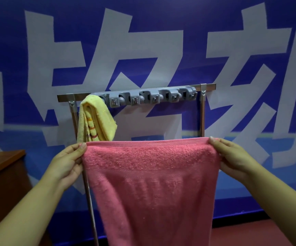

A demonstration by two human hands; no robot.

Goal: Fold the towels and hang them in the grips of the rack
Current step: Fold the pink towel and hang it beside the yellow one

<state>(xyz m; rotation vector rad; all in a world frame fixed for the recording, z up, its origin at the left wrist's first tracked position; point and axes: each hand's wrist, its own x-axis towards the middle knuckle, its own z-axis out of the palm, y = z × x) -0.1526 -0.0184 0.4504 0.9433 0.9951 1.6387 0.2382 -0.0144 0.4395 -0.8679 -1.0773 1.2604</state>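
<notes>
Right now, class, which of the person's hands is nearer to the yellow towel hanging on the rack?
Left. The left hand pinches the pink towel's corner just below the yellow towel; the right hand holds the opposite corner, far to its right.

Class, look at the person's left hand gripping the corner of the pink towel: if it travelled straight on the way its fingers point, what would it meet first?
Probably the yellow towel. The left hand points up and rightward, toward its hanging lower edge. Depth is unclear, so it might pass in front.
</notes>
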